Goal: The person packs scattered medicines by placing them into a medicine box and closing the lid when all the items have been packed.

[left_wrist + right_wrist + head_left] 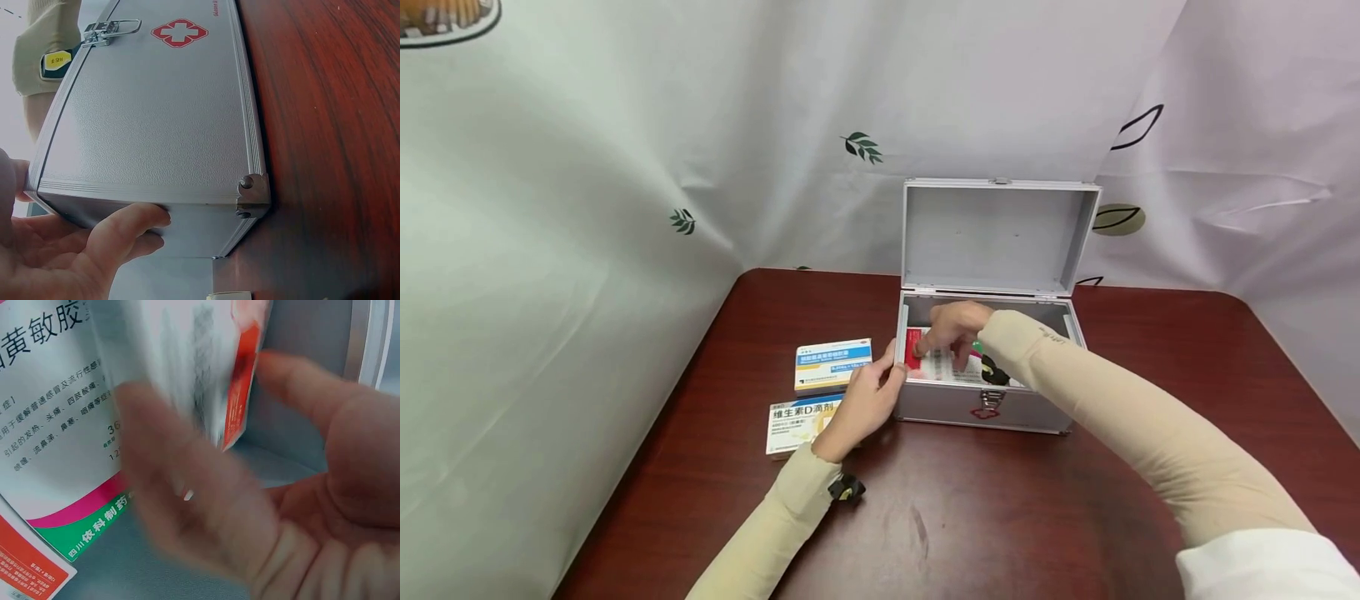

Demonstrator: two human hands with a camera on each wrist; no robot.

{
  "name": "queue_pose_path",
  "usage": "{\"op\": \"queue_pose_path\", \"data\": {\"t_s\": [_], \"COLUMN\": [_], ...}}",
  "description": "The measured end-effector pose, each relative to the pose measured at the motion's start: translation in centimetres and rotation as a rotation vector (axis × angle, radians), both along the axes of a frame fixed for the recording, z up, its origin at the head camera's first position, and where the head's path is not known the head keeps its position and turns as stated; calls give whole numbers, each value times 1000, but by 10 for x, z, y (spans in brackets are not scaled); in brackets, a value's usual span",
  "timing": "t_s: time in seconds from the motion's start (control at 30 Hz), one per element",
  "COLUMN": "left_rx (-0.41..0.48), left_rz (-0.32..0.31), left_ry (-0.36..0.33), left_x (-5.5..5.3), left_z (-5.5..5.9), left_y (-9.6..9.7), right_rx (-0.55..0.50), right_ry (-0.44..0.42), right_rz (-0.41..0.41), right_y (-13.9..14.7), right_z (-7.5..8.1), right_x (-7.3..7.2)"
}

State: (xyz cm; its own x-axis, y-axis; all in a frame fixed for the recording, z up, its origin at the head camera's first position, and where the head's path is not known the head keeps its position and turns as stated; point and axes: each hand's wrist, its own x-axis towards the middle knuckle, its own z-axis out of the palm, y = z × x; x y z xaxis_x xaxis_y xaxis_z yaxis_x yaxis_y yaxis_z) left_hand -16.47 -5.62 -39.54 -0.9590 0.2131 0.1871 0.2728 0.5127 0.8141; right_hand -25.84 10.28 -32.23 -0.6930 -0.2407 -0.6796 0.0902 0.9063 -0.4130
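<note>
A silver first-aid case (985, 407) with a red cross emblem stands on the table, its lid (992, 237) raised. My left hand (868, 400) grips its left wall near the front corner; in the left wrist view, fingers (134, 225) lie against the side and another digit is at the rim. Inside the case, my right hand (958, 329) holds a red-and-white medicine box (240, 381) between thumb and fingers, which are blurred in the right wrist view. Beside it, a white medicine box (56, 450) with pink and green bands lies in the case.
Two medicine boxes are on the table left of the case: a blue-and-white one (831, 364) behind and a vitamin D one (793, 425) in front, partly hidden by my left hand. Another red-and-white box (28, 569) shows inside the case. A pale curtain (760, 125) hangs behind the table.
</note>
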Motion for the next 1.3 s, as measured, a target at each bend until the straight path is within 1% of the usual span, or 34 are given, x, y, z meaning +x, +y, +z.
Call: {"op": "queue_pose_path", "data": {"t_s": [0.17,0.3,0.4,0.57,0.63,0.7,0.8,0.87,1.0,1.1,1.17,1.23,1.3], "left_rx": [-8,-11,-12,-19,-19,-22,-28,-34,-36,-30,-27,-27,-28], "left_rz": [6,5,4,-1,3,8,11,9,-1,-4,-4,-1,3], "left_ry": [-21,-18,-11,-16,-22,-29,-39,-39,-44,-51,-52,-48,-41], "left_x": [0,1,1,0,0,0,0,1,2,3,3,2,2], "left_z": [1,2,2,2,2,1,1,2,3,3,3,3,2], "left_y": [0,0,0,1,1,2,2,2,1,1,1,1,0], "right_rx": [-55,-32,8,13,35,73,136,151,120,78,68,46,19], "right_ry": [-3,5,25,-11,-11,4,39,62,142,238,287,329,346], "right_rz": [-16,17,50,29,29,47,110,160,251,346,408,452,465], "right_y": [2,0,-3,-3,0,4,11,16,25,29,32,36,40], "right_z": [-1,-3,-5,-5,-2,3,15,24,41,49,50,50,47], "right_x": [1,0,0,-1,-1,-2,-1,0,12,29,42,55,67]}}
